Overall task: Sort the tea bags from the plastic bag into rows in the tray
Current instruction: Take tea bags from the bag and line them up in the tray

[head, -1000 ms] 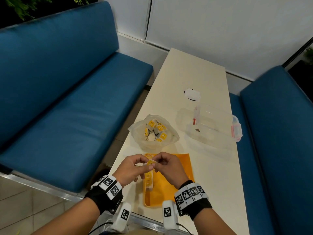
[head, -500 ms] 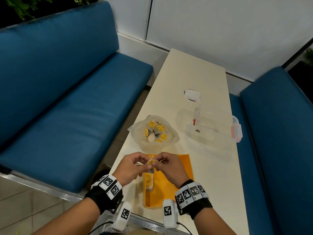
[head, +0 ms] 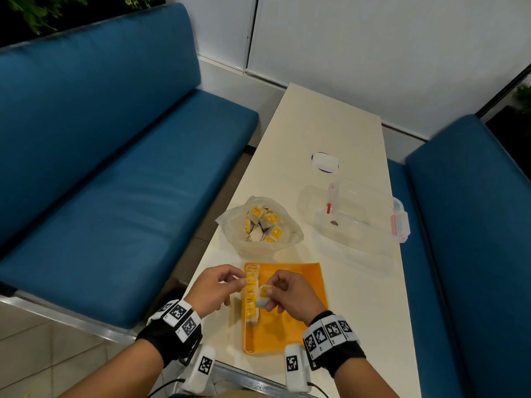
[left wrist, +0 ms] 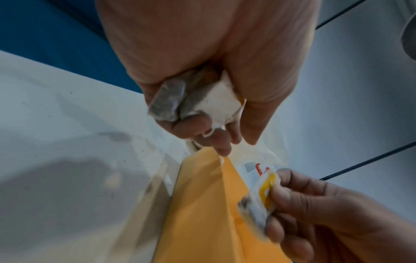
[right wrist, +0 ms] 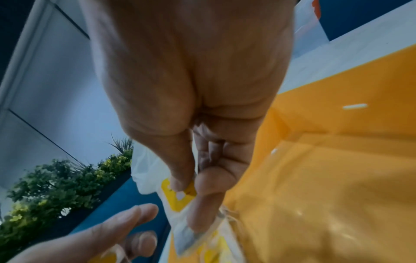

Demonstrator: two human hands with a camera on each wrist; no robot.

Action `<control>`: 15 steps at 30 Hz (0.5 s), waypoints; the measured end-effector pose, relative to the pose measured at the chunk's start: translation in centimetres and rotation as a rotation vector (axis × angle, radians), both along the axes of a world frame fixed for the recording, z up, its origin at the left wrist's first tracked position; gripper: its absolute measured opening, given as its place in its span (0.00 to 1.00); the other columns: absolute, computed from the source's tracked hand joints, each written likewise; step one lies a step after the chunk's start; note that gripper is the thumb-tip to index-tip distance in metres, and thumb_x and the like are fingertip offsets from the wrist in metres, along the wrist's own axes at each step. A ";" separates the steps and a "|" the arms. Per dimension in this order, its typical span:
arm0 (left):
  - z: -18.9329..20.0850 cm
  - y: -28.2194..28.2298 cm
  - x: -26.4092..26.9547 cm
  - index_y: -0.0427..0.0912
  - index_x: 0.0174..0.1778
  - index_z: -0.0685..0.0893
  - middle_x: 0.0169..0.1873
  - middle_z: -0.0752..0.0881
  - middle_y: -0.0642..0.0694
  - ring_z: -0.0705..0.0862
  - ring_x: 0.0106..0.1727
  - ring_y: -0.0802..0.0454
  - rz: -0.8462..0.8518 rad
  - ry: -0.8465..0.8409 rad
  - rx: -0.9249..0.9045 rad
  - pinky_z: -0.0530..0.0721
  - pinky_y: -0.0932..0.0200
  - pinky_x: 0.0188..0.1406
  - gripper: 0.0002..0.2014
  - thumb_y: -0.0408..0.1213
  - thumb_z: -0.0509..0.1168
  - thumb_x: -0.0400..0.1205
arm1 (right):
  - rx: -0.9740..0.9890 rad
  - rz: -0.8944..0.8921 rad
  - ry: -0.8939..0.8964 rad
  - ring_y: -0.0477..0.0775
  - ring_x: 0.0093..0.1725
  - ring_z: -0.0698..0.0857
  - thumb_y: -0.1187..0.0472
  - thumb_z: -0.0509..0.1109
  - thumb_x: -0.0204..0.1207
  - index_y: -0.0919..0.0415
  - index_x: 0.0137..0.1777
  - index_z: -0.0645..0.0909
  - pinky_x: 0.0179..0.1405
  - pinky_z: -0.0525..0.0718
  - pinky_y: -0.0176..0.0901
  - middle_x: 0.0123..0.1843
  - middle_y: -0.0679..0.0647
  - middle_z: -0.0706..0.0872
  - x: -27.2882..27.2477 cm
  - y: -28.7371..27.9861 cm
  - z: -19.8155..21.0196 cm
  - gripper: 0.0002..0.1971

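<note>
We're in a booth nook here: a long cream table [head: 330, 133] runs away from us to a white panelled wall [head: 373, 47], with a dark vertical seam between the panels. Blue padded bench [head: 109, 173] on the left, backrest and all, and another blue bench [head: 471, 225] tight along the right side. Pale floor tiles [head: 34, 366] show bottom left under a metal bench rail. Green plants [head: 37, 10] sit in the dark behind the left backrest, and a bit more greenery shows far right. Lighting's even and indoor, fairly soft.
</note>
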State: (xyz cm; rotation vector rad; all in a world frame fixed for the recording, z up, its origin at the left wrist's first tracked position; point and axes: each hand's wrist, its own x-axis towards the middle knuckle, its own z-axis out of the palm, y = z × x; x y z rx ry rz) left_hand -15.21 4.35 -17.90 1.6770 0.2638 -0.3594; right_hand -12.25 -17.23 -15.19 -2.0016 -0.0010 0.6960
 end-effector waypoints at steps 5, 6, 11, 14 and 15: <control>0.1 -0.3 -0.7 0.48 0.52 0.92 0.34 0.86 0.45 0.81 0.23 0.56 -0.095 -0.001 0.049 0.76 0.65 0.22 0.08 0.36 0.78 0.79 | -0.082 0.058 0.152 0.63 0.35 0.91 0.68 0.71 0.79 0.59 0.45 0.79 0.37 0.86 0.54 0.32 0.61 0.90 -1.5 -0.1 -1.9 0.05; 0.0 -0.4 -0.8 0.48 0.52 0.92 0.34 0.86 0.45 0.81 0.23 0.57 -0.103 -0.007 0.064 0.77 0.67 0.23 0.09 0.35 0.78 0.78 | -0.108 0.070 0.176 0.66 0.36 0.91 0.67 0.71 0.78 0.58 0.46 0.79 0.38 0.85 0.56 0.32 0.60 0.90 -1.8 0.0 -2.3 0.04; -0.5 -0.6 -1.4 0.57 0.51 0.92 0.39 0.89 0.44 0.86 0.33 0.63 -0.160 -0.020 0.139 0.82 0.66 0.39 0.13 0.36 0.81 0.74 | -0.164 0.080 0.232 0.56 0.28 0.88 0.68 0.70 0.78 0.58 0.45 0.77 0.28 0.81 0.44 0.31 0.60 0.90 -3.1 1.0 -3.1 0.06; -0.7 -0.9 -1.6 0.55 0.51 0.92 0.39 0.89 0.41 0.86 0.35 0.66 -0.157 -0.036 0.130 0.82 0.67 0.45 0.14 0.33 0.81 0.74 | -0.126 0.043 0.242 0.51 0.23 0.85 0.70 0.69 0.79 0.60 0.44 0.77 0.23 0.79 0.40 0.33 0.63 0.88 -3.4 1.7 -3.3 0.06; -0.7 -1.0 -1.6 0.55 0.51 0.92 0.38 0.89 0.42 0.86 0.35 0.67 -0.149 -0.038 0.129 0.81 0.68 0.45 0.14 0.32 0.81 0.74 | -0.127 0.034 0.238 0.52 0.23 0.84 0.69 0.70 0.79 0.60 0.45 0.77 0.23 0.79 0.40 0.33 0.63 0.88 -3.5 1.9 -3.4 0.05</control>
